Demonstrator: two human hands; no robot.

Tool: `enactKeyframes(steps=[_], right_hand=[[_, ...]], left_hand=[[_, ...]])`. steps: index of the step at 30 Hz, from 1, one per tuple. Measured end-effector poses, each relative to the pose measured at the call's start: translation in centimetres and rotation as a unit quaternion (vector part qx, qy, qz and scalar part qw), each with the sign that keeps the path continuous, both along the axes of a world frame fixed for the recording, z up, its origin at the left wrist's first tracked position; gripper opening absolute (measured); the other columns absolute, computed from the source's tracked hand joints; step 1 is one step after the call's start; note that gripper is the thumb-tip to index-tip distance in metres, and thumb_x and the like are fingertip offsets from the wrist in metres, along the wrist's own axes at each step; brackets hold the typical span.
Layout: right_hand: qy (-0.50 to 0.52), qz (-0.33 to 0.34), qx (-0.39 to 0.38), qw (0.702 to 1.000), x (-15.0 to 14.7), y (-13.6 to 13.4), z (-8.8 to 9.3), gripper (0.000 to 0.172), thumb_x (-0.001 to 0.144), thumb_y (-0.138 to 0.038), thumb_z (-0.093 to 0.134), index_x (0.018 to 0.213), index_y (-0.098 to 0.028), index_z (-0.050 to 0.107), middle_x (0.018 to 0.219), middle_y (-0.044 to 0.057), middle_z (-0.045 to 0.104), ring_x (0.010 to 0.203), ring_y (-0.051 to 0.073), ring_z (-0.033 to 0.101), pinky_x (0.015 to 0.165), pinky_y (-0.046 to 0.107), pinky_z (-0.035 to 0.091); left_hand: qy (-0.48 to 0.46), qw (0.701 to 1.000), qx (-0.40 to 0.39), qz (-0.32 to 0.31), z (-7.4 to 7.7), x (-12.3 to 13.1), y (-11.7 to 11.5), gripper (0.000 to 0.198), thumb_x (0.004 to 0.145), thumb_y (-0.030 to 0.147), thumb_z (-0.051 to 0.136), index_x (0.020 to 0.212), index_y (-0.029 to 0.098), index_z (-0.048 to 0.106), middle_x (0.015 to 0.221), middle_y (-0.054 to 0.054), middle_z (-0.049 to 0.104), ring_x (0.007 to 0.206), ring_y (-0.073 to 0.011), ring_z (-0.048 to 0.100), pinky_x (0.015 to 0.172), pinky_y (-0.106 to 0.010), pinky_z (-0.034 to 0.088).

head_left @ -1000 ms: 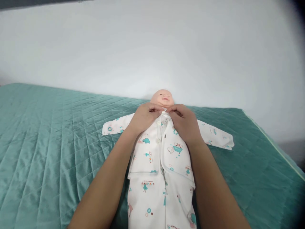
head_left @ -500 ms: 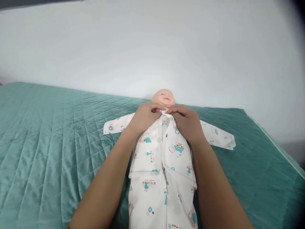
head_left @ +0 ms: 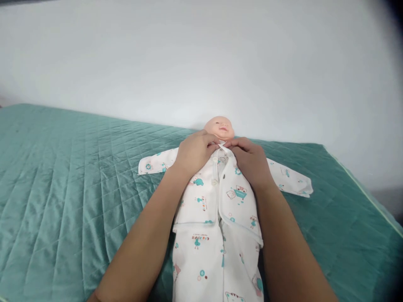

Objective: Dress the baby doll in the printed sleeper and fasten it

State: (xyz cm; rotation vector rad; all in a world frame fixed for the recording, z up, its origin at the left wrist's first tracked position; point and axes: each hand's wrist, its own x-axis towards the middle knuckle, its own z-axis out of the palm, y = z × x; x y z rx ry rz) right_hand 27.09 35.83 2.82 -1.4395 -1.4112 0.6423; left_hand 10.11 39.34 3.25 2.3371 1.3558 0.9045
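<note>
A baby doll (head_left: 219,127) lies on its back, dressed in a white printed baby jacket (head_left: 201,205) with its sleeves spread to both sides. Matching white trousers (head_left: 201,260) show below the jacket's hem. At the neck, my left hand (head_left: 198,153) pinches the collar's left edge. Opposite it, my right hand (head_left: 250,157) grips the collar's right edge, fingers bent close to the left ones. The two front panels part below the collar, and buttons (head_left: 215,182) show along the left panel. My fingers hide the exact spot where the collar edges meet.
A green quilted cover (head_left: 78,188) spreads under the doll, its piped edge (head_left: 362,188) running down the right side. Behind the doll's head rises a white wall (head_left: 189,63).
Both hands stay at the collar, with the fingers shifted slightly and the collar edges drawn a little closer. The whole scene sits slightly farther right in view.
</note>
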Motion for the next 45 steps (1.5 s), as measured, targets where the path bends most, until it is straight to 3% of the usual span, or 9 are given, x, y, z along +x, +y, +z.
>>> enactKeyframes(steps=[9, 16, 21, 33, 45], right_hand=[[-0.001, 0.006, 0.001, 1.000, 0.0, -0.1, 0.1, 0.018, 0.079, -0.027, 0.058, 0.077, -0.023, 0.076, 0.096, 0.003, 0.073, 0.092, 0.022, 0.064, 0.092, 0.039, 0.047], [0.013, 0.009, 0.016, 1.000, 0.1, -0.4, 0.1, 0.025, 0.078, -0.018, 0.056, 0.079, -0.025, 0.079, 0.097, 0.002, 0.074, 0.097, 0.021, 0.066, 0.093, 0.038, 0.049], [0.026, 0.014, 0.033, 0.999, 0.0, -0.5, 0.0, 0.025, 0.078, -0.017, 0.057, 0.080, -0.027, 0.081, 0.099, 0.002, 0.072, 0.098, 0.021, 0.067, 0.089, 0.038, 0.049], [0.001, 0.006, 0.060, 0.998, -0.1, -0.4, -0.1, 0.029, 0.079, -0.014, 0.053, 0.075, -0.026, 0.079, 0.101, 0.001, 0.075, 0.098, 0.021, 0.068, 0.095, 0.040, 0.050], [-0.006, 0.030, 0.050, 0.998, -0.2, -0.3, -0.2, 0.031, 0.081, -0.014, 0.056, 0.087, -0.029, 0.082, 0.105, -0.001, 0.079, 0.110, 0.024, 0.069, 0.104, 0.046, 0.050]], left_hand=[[0.000, 0.999, 0.035, 0.005, -0.3, 0.1, 0.2, 0.016, 0.092, 0.027, 0.061, 0.094, 0.026, 0.076, 0.094, -0.002, 0.070, 0.087, -0.0197, 0.063, 0.070, -0.032, 0.042], [-0.162, 0.984, -0.017, -0.074, -0.7, 0.0, 0.8, 0.018, 0.086, 0.010, 0.059, 0.088, 0.019, 0.073, 0.095, -0.002, 0.071, 0.085, -0.0144, 0.062, 0.078, -0.028, 0.048], [-0.208, 0.973, -0.007, -0.101, -1.0, 0.0, 0.9, 0.025, 0.083, 0.002, 0.054, 0.085, 0.019, 0.073, 0.096, -0.002, 0.072, 0.085, -0.0129, 0.063, 0.079, -0.027, 0.048], [-0.213, 0.972, 0.012, -0.097, -1.6, 0.0, 1.2, 0.031, 0.081, 0.000, 0.050, 0.072, 0.020, 0.071, 0.091, -0.002, 0.074, 0.093, -0.0159, 0.068, 0.092, -0.033, 0.052], [-0.294, 0.952, -0.023, -0.083, -1.9, 0.2, 1.0, 0.033, 0.080, 0.000, 0.051, 0.069, 0.022, 0.074, 0.090, -0.002, 0.075, 0.095, -0.0163, 0.070, 0.096, -0.034, 0.053]])
